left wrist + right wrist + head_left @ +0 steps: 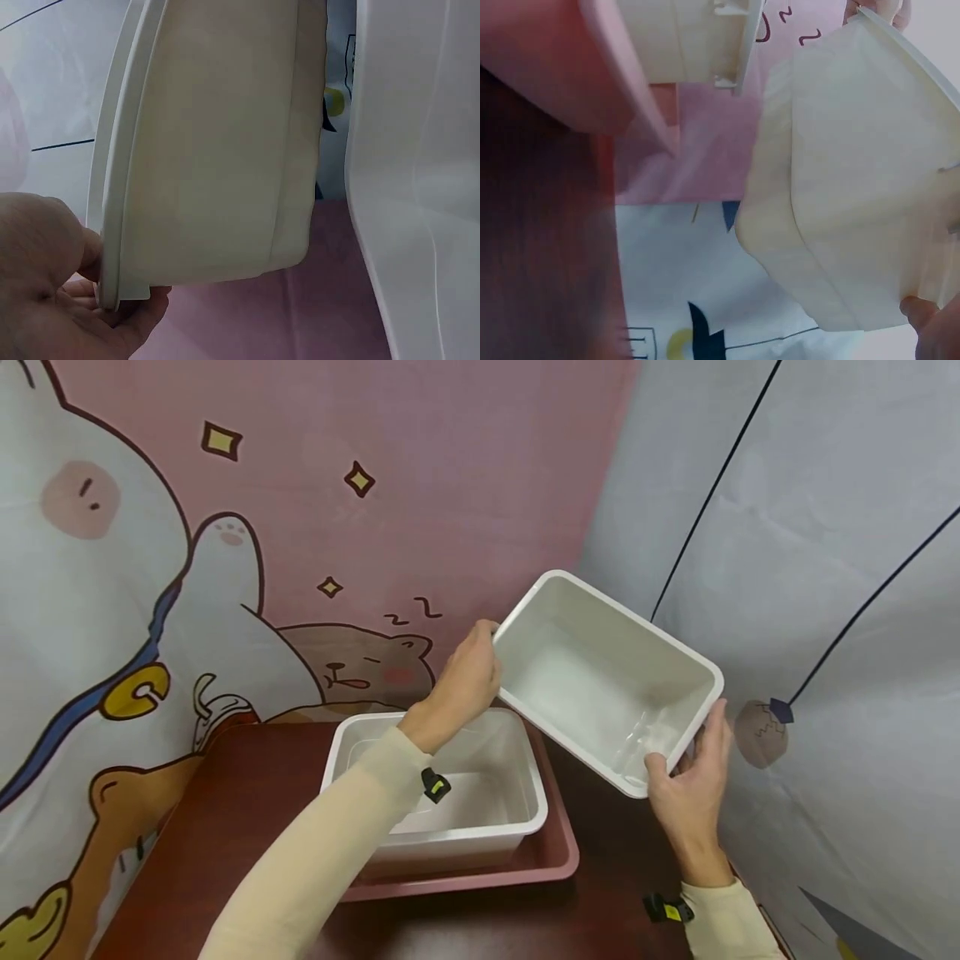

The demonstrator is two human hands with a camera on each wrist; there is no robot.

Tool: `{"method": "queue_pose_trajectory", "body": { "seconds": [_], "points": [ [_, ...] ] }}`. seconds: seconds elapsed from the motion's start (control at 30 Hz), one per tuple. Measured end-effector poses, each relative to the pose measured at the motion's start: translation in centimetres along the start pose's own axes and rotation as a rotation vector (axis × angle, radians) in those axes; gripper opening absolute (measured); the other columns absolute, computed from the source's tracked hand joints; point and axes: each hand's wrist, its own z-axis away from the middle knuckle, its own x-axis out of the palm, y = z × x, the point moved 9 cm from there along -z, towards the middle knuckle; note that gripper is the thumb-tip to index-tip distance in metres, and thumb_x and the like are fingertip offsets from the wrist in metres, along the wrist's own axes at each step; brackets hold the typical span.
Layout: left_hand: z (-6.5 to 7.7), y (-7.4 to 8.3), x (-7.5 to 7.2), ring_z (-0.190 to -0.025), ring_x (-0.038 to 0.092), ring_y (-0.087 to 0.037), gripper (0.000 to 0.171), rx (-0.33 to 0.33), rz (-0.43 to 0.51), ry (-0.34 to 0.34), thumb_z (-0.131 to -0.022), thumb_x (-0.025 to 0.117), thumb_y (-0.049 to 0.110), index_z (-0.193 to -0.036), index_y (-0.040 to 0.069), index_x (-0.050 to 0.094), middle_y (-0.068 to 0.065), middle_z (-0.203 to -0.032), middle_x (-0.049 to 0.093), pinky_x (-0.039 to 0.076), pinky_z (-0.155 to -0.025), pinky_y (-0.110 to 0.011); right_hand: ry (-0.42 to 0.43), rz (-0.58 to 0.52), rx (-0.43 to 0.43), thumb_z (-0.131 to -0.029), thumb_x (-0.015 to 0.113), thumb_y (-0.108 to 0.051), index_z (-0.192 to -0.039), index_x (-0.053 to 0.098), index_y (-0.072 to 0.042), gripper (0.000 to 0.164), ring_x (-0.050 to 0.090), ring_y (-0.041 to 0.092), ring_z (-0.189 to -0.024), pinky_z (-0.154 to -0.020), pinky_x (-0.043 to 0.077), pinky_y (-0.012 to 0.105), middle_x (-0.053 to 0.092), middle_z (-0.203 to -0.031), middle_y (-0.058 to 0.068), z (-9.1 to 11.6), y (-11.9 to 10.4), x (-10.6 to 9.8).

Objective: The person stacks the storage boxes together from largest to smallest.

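Observation:
Between both hands, a white rectangular plastic bin (592, 668) hangs in the air, tilted, with its hollow inside facing the head camera. My left hand (467, 675) grips its rim at the left end; in the left wrist view, thumb and fingers (150, 319) pinch the rim. At the lower right corner my right hand (693, 781) holds the bin, thumb over the rim side and fingers behind. Below and to the left, a second white bin (480, 835) sits inside a pink bin (558, 860) on the table. My left forearm partly hides these two.
The dark red-brown table (247, 793) carries the stacked bins. Behind it hangs a pink cloth (465, 460) with cartoon animals, and a pale cloth (847, 568) hangs at the right, close to my right hand.

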Motion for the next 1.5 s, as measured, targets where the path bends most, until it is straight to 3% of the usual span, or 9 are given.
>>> {"method": "queue_pose_trajectory", "body": {
  "seconds": [0.27, 0.5, 0.97, 1.2, 1.5],
  "points": [
    [1.8, -0.9, -2.7, -0.112, 0.075, -0.035, 0.051, 0.033, 0.059, 0.001, -0.101, 0.048, -0.002, -0.151, -0.002, 0.04, -0.027, -0.13, 0.07, 0.065, -0.085, -0.048, -0.06, -0.072, -0.059, -0.075, 0.051, 0.021, -0.171, 0.016, -0.018, 0.109, 0.028, 0.036, -0.162, -0.117, 0.039, 0.022, 0.027, -0.17, 0.019, -0.5, -3.4, 1.6],
    [3.3, -1.3, -5.3, -0.122, 0.071, -0.034, 0.064, 0.115, 0.017, 0.02, -0.101, 0.049, -0.002, -0.163, 0.0, 0.033, -0.024, -0.143, 0.064, 0.062, -0.097, -0.05, -0.116, -0.149, -0.112, -0.071, 0.051, 0.026, -0.171, 0.019, -0.018, 0.113, 0.027, 0.035, -0.162, -0.116, 0.04, 0.018, 0.027, -0.172, 0.015, -1.5, -2.1, 2.7],
    [6.2, -2.8, -8.9, -0.125, 0.064, -0.031, 0.077, 0.154, 0.027, -0.02, -0.098, 0.047, 0.001, -0.171, 0.005, 0.02, -0.019, -0.165, 0.045, 0.059, -0.102, -0.051, -0.227, -0.058, -0.171, -0.075, 0.06, 0.025, -0.171, 0.022, -0.018, 0.112, 0.049, 0.041, -0.147, -0.102, 0.049, 0.014, 0.035, -0.171, 0.012, -2.5, -3.7, 5.0],
    [7.8, -3.9, -10.1, -0.118, 0.06, -0.027, 0.086, 0.153, -0.013, -0.058, -0.097, 0.049, 0.001, -0.173, 0.008, 0.01, -0.017, -0.172, 0.035, 0.055, -0.095, -0.044, -0.285, -0.074, -0.199, -0.073, 0.062, 0.025, -0.171, 0.026, -0.013, 0.111, 0.052, 0.041, -0.143, -0.096, 0.051, 0.015, 0.037, -0.17, 0.011, -2.7, -4.9, 6.4],
    [9.6, -4.7, -11.6, -0.107, 0.057, -0.024, 0.094, 0.197, -0.063, -0.058, -0.093, 0.051, 0.002, -0.174, 0.016, 0.004, -0.013, -0.171, 0.038, 0.05, -0.084, -0.038, -0.354, -0.089, -0.205, -0.074, 0.063, 0.023, -0.171, 0.026, -0.015, 0.111, 0.055, 0.039, -0.14, -0.091, 0.054, 0.016, 0.041, -0.167, 0.013, -2.5, -5.6, 8.1]
  ]
}}
